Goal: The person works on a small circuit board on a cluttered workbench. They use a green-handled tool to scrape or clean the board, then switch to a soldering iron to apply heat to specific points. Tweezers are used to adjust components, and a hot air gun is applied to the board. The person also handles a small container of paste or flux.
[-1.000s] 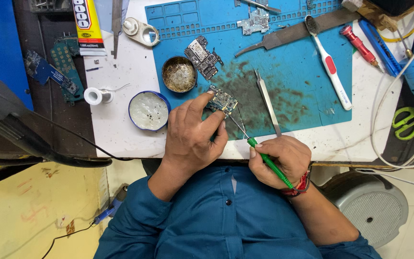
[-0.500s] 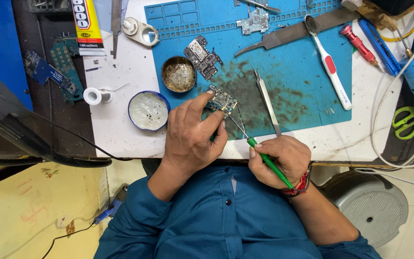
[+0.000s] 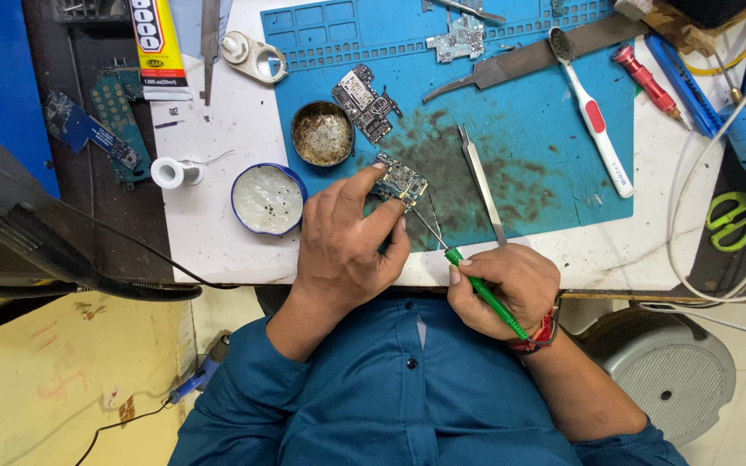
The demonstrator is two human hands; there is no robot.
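Nothing has shifted: left hand [image 3: 343, 246] still pins the small green circuit board [image 3: 399, 181] on the blue silicone mat [image 3: 554, 147]; right hand [image 3: 502, 289], at 4 o'clock, grips the green-handled tool [image 3: 477, 289]. Keep the tip steady and pressure light.

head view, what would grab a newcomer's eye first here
Probably the blue work mat with its dark grimy smear, filling the top middle. At its near edge the left hand pins a small circuit board while the right hand aims a green-handled tool at it. A white-and-red toothbrush lies on the mat to the right.
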